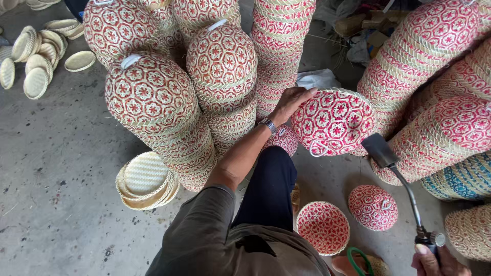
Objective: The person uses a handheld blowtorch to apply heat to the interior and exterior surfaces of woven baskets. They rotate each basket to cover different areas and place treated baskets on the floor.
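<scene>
My left hand [289,105] grips the rim of a round red-and-white woven basket lid [332,121], holding it tilted in front of me with its white loop at the bottom. My right hand [434,260] is closed on the handle of a gas torch [396,174], whose dark flared nozzle points up close to the lid's lower right edge. I wear a watch on the left wrist and sit on the floor with a dark trouser leg stretched forward.
Tall stacks of red-and-white woven baskets [153,102] surround me in front and at right [434,66]. A red bowl-shaped basket [323,227] and a lid [373,207] lie on the concrete floor. Plain bamboo trays [146,179] lie left; more [36,61] at far left.
</scene>
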